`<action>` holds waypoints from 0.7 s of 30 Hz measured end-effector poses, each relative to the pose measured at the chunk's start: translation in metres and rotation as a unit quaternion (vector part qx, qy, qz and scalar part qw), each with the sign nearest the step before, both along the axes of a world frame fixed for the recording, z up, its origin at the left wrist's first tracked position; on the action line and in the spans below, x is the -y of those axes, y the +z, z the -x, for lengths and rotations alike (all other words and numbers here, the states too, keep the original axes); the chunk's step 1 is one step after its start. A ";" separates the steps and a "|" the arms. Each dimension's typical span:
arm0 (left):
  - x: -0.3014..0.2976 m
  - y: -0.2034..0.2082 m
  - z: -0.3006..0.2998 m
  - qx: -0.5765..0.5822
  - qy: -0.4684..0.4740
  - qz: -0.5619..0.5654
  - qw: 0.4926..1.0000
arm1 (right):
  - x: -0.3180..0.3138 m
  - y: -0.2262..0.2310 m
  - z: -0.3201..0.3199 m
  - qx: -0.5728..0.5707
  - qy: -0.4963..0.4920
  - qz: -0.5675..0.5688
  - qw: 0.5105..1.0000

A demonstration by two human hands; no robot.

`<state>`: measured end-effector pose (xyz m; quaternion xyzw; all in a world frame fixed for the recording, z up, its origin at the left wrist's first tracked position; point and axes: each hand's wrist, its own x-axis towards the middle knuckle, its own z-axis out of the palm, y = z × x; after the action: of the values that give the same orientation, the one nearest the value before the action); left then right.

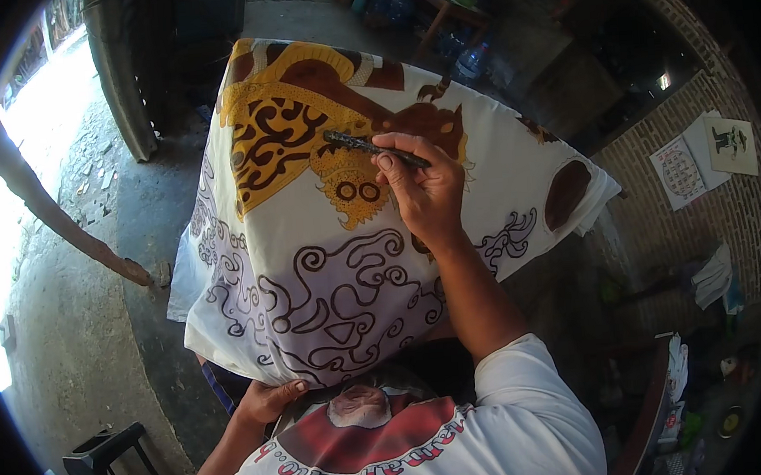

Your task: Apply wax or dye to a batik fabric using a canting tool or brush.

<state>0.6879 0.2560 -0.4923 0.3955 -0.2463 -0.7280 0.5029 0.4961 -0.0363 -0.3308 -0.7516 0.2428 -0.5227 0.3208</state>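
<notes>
A large white cloth point(302, 242) is draped in front of me, patterned with brown and yellow figures above and dark curling lines on pale purple below. My right hand point(425, 178) pinches a dark, rough-coated, pen-like stick point(357, 143) between thumb and fingers. Its far end points left, over or against the yellow and brown part of the cloth; contact cannot be made out. At the near left edge of the cloth, my left hand point(270, 399) grips the hem, thumb showing and the other fingers mostly hidden.
A dark stool point(116, 467) stands at the lower left. A slanting wooden pole point(61, 213) is on the left. Bottles point(472, 60) stand near a small table at the back. Paper drawings point(680, 169) hang on the brick wall at right. Cluttered items lie at the lower right.
</notes>
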 end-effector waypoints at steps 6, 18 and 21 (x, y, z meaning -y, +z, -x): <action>-0.001 -0.005 0.000 -0.007 0.000 0.004 1.000 | -0.001 0.002 -0.002 0.009 -0.009 -0.006 1.000; -0.001 0.000 0.001 -0.008 0.004 0.004 1.000 | -0.001 0.003 0.003 0.005 -0.003 0.002 1.000; -0.002 -0.005 0.001 -0.011 0.007 -0.001 1.000 | -0.001 0.006 0.002 0.013 -0.005 0.010 1.000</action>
<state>0.6870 0.2578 -0.4969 0.3897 -0.2375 -0.7289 0.5103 0.4936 -0.0349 -0.3251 -0.7464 0.2368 -0.5366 0.3143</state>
